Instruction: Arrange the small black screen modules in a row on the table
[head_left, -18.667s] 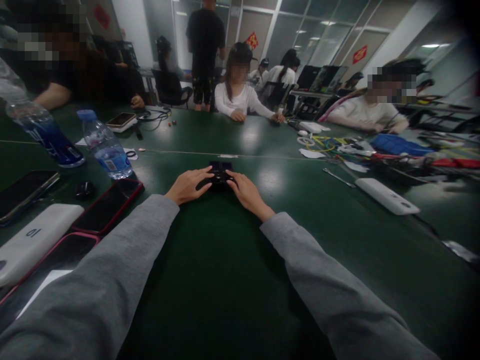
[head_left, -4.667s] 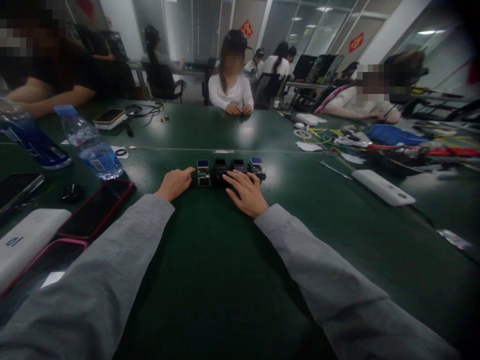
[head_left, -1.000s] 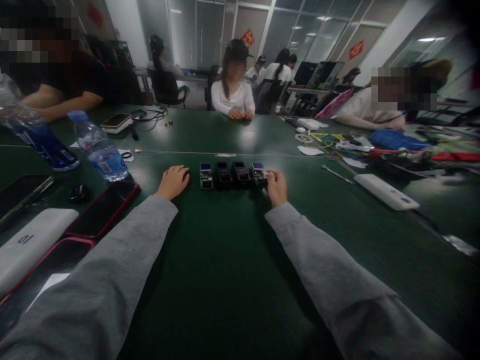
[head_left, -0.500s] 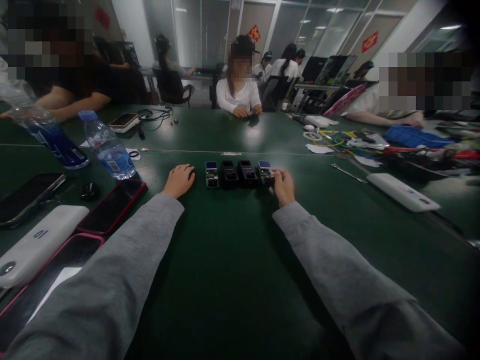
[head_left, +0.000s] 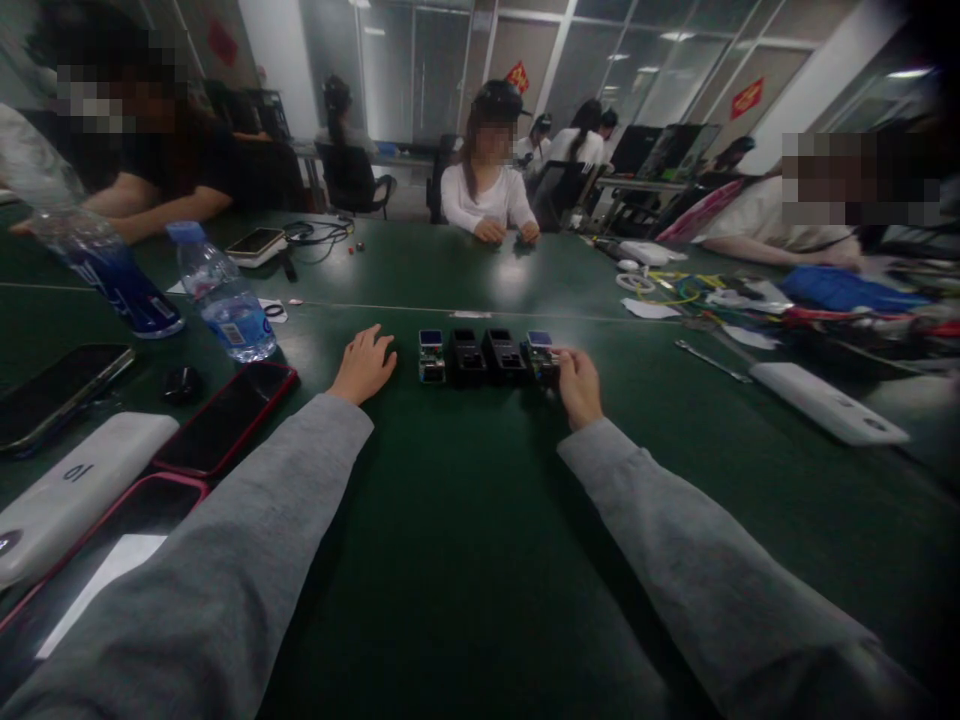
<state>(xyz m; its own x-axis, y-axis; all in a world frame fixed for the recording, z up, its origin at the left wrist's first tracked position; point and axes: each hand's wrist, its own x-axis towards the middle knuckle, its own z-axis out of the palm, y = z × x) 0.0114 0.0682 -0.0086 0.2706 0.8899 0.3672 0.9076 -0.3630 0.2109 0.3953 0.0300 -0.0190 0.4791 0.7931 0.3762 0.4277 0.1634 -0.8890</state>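
Side by side in a short row on the green table are a circuit board with a small screen (head_left: 431,357), a black plastic housing (head_left: 466,356), a second black housing (head_left: 504,356) and another circuit board with a screen (head_left: 540,358). My right hand (head_left: 581,390) pinches the right edge of that last board between thumb and fingers, the board still in line with the others. Left of the row, my left hand (head_left: 364,366) lies on the table with fingers spread, holding nothing and apart from the first board.
Water bottle (head_left: 229,300), blue-labelled bottle (head_left: 124,275), red-edged phone (head_left: 229,418) and white power bank (head_left: 86,490) are on my left. To the right lie a wrench (head_left: 712,362), another white power bank (head_left: 829,403) and tangled cables (head_left: 675,290). A person (head_left: 491,195) sits opposite.
The whole view has shifted slightly, so everything appears a little further right. My left fingers look a bit more spread. My right hand keeps its pinch on the board, and the row stays in order.
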